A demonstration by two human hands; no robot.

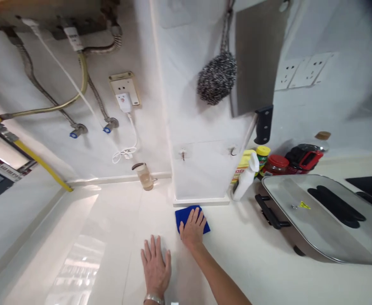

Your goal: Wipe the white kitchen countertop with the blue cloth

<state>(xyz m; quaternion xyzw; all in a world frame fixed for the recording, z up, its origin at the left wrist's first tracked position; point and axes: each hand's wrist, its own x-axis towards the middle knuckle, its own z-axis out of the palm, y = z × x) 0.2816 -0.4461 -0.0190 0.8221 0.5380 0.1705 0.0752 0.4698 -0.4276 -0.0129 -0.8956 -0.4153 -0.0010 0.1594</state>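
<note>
1. The left hand (156, 266) is palm down, with its fingers (153, 245) long and spread a bit.
2. Its thumb (168, 259) sticks out on the side by the right hand (192, 231).
3. The left wrist (155, 292) is down at the bottom of the view.
4. The right hand is palm down too, farther forward, fingers just a little bent.
5. The right arm (219, 273) is bare and slants up from the bottom.
6. The two hands are near but not touching.
</note>
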